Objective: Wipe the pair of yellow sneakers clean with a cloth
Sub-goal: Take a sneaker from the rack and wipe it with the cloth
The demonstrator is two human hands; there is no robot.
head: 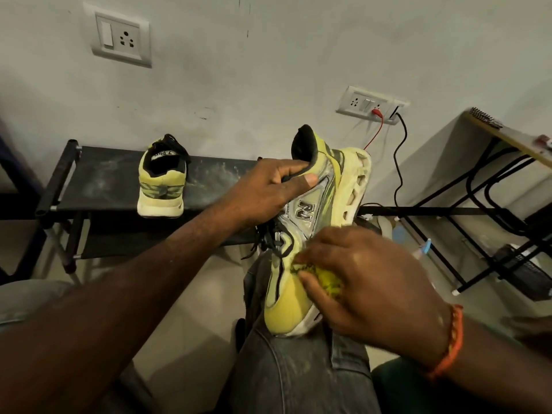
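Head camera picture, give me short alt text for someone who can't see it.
A person's left hand grips a yellow sneaker by its heel collar, toe resting on their knee, while the right hand presses a yellow cloth against its side near the toe. The other sneaker stands on a black rack by the wall.

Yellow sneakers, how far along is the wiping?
Done: nothing looks finished. In hand: the left hand grips one sneaker by its collar, toe on the knee, while the right hand rubs a yellow cloth near its toe. Left: the other sneaker sits untouched on the black rack.
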